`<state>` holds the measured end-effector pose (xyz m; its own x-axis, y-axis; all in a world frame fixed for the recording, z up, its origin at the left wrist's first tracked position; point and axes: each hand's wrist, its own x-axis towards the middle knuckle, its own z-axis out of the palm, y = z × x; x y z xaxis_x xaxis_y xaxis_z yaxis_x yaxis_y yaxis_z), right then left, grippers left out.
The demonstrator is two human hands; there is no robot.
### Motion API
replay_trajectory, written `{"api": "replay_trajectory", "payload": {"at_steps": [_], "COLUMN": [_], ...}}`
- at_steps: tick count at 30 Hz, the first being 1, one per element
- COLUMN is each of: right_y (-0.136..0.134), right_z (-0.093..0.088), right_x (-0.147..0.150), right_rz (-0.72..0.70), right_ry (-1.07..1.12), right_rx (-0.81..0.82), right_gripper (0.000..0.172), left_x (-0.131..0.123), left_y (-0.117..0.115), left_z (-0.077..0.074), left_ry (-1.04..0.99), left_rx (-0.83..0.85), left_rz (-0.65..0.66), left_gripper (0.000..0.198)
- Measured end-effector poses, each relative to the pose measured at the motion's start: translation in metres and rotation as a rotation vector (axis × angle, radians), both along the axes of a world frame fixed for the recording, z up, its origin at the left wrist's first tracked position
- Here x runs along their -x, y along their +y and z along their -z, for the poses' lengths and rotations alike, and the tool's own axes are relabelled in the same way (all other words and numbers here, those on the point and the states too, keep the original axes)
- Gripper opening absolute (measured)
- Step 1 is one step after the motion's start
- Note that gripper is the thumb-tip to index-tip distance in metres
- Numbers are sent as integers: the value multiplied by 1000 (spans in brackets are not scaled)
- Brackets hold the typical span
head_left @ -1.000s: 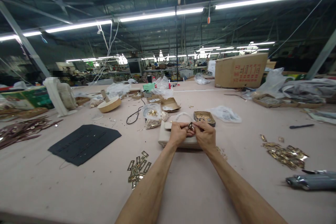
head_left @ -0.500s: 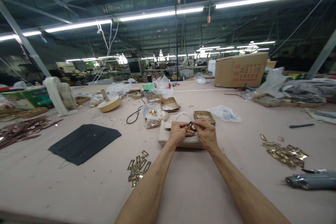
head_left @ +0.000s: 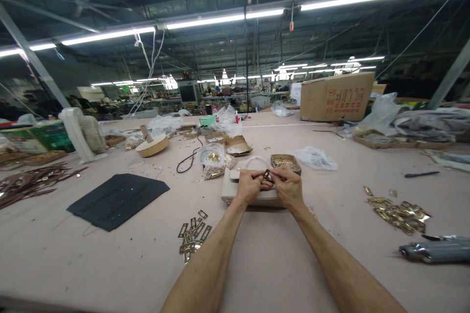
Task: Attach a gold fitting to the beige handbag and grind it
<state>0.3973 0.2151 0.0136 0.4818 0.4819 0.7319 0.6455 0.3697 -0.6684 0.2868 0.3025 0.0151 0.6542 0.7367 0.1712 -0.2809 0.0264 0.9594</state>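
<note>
Grip: both hands are pinching one small metal clasp (head_left: 267, 175) between their fingertips, closed tight on it.
Left hand: the left hand (head_left: 248, 186) is curling around the clasp's left side, over the cream handbag (head_left: 231, 191).
Right hand: the right hand (head_left: 289, 187) is nipping the clasp's right end with thumb and forefinger.
Clasp: it is sitting between the two hands, just above the handbag's top edge.
Handbag: it is lying flat on the pink table (head_left: 257, 264) under both hands, its white handle (head_left: 257, 159) arching on the far side.
Beyond the hands: a small box of gold fittings (head_left: 285, 162) is standing just behind the right hand; a clear bag of gold parts (head_left: 214, 162) is lying further left.
Near side: gold plates (head_left: 194, 236) are lying scattered left of the left forearm, near a black sheet (head_left: 117, 198).
Right side: a heap of gold pieces (head_left: 398, 212) and a grey tool (head_left: 436, 251) are lying well apart from the hands.
</note>
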Motion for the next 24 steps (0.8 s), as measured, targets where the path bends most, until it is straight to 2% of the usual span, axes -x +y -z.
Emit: {"api": "replay_trajectory", "payload": {"at_steps": [5, 10, 13, 16, 18, 21, 24], "right_y": [-1, 1, 4, 5, 5, 5, 4], "right_z": [-2, -4, -2, -1, -1, -2, -3], "right_x": [0, -7, -11, -12, -11, -9, -9], "right_rz": [-6, -38, -38, -23, -12, 5, 4], "right_ry": [46, 100, 168, 206, 205, 208, 210], "right_rx": [46, 95, 84, 78, 77, 72, 74], "right_gripper": [21, 24, 24, 24, 24, 24, 24], "left_x": [-1, -1, 2, 5, 7, 7, 5], "left_y": [-1, -4, -13, -21, -24, -25, -23], "left_z": [2, 0, -5, -11, -12, -12, -10], "left_ry": [34, 84, 124, 214, 265, 283, 265], "left_rx": [-56, -186, -410, -651, -735, -793, -777], "left_rz": [-60, -71, -87, -181, -231, -253, -239], "left_gripper": [21, 22, 24, 21, 20, 20, 20]}}
